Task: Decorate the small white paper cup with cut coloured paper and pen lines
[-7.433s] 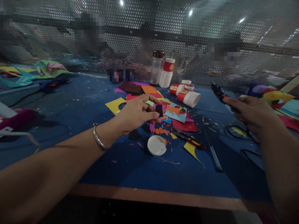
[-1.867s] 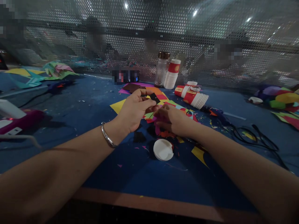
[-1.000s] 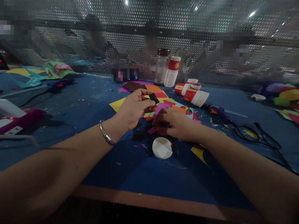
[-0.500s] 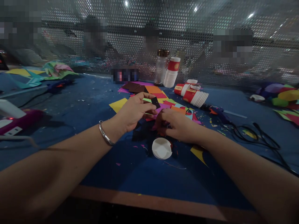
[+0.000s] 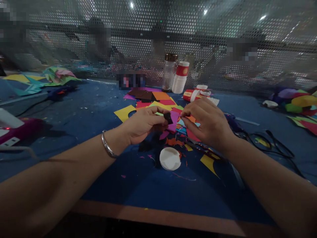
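Note:
In the head view, my left hand (image 5: pixel 146 124), with a silver bangle on its wrist, pinches a small black paper piece (image 5: pixel 168 118) between thumb and fingers. My right hand (image 5: pixel 206 120) is raised just to the right of it, thumb and forefinger brought together over the coloured sheets. Whatever lies between those fingertips, if anything, is too small to make out. Beneath both hands spreads a pile of coloured paper, with a purple sheet (image 5: pixel 174 117) between them. A white cup base (image 5: pixel 170 159) rests nearer to me. Scissors (image 5: pixel 201 145) lie partly under my right wrist.
Behind the paper stand a glass bottle (image 5: pixel 168 74) and a stack of paper cups (image 5: pixel 180 77); more cups (image 5: pixel 191 95) lie sideways. Glue guns sit at left (image 5: pixel 59 93) and right (image 5: pixel 231 121), a black cable (image 5: pixel 277 148) trailing. A power strip (image 5: pixel 22 130) is far left.
My right hand has lifted from the scraps behind the cup base and moved up and right, uncovering orange scraps and the scissors. My left hand still holds the black paper piece.

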`<state>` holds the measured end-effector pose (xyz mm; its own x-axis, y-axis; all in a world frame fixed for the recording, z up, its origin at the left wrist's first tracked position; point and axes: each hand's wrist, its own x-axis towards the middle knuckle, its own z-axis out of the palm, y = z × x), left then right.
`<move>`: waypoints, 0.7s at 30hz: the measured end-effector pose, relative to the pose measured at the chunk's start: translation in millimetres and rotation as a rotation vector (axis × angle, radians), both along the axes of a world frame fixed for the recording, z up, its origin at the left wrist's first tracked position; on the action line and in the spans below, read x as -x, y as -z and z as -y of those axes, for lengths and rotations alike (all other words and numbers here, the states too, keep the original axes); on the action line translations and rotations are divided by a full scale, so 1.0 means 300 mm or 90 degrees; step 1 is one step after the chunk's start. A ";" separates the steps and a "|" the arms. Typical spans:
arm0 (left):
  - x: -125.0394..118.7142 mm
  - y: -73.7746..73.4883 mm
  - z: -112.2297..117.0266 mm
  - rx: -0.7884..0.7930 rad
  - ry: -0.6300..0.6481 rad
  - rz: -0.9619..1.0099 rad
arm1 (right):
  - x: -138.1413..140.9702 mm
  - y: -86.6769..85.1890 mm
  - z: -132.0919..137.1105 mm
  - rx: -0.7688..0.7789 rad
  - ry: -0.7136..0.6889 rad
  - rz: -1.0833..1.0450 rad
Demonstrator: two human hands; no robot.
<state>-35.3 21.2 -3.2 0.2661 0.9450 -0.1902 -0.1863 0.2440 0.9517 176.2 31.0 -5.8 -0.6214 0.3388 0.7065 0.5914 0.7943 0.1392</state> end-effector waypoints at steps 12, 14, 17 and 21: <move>-0.003 0.004 -0.002 0.040 0.024 0.044 | -0.001 0.000 0.002 -0.076 -0.030 0.082; -0.002 0.003 -0.002 0.046 0.030 0.049 | -0.002 0.001 0.001 -0.080 -0.029 0.088; -0.002 0.001 0.000 0.047 0.042 0.055 | -0.005 0.001 -0.001 -0.086 -0.031 0.104; -0.001 0.000 0.001 0.046 0.032 0.060 | -0.010 -0.002 -0.003 -0.090 -0.038 0.119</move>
